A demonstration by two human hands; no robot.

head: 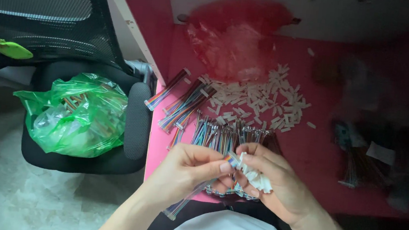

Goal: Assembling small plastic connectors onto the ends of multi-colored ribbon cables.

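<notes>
Left hand (190, 167) pinched shut, thumb and forefinger clamped on the end of a flat rainbow ribbon cable (182, 204), thin, soft and striped, trailing down past the wrist toward the lap. Right hand (272, 179) curled closed around a clutch of small white plastic connectors (257, 178), hard, blocky, pale, fingertips meeting the cable's tip just beside the left thumb. Both hands touching, low over the near edge of a pink table (320, 161), smooth and matte.

Directly behind the hands, a row of more ribbon cables (223, 132), laid side by side, bare metal tips glinting. Further left, several loose cable bundles (185, 103) slanting toward the table's left edge, one nearly over it. Beyond, a scattered heap of white connectors (265, 103), and behind it a crinkled red translucent bag (232, 37) against the wall. Right part of the table dim and blurred; dark shapes there, not tellable.

Off the table's left edge, a black mesh office chair (49, 15) with a padded armrest just beside the table, a glossy green plastic bag (77, 115) crumpled on its seat. Pale mottled floor (16, 197) below, open to the left.
</notes>
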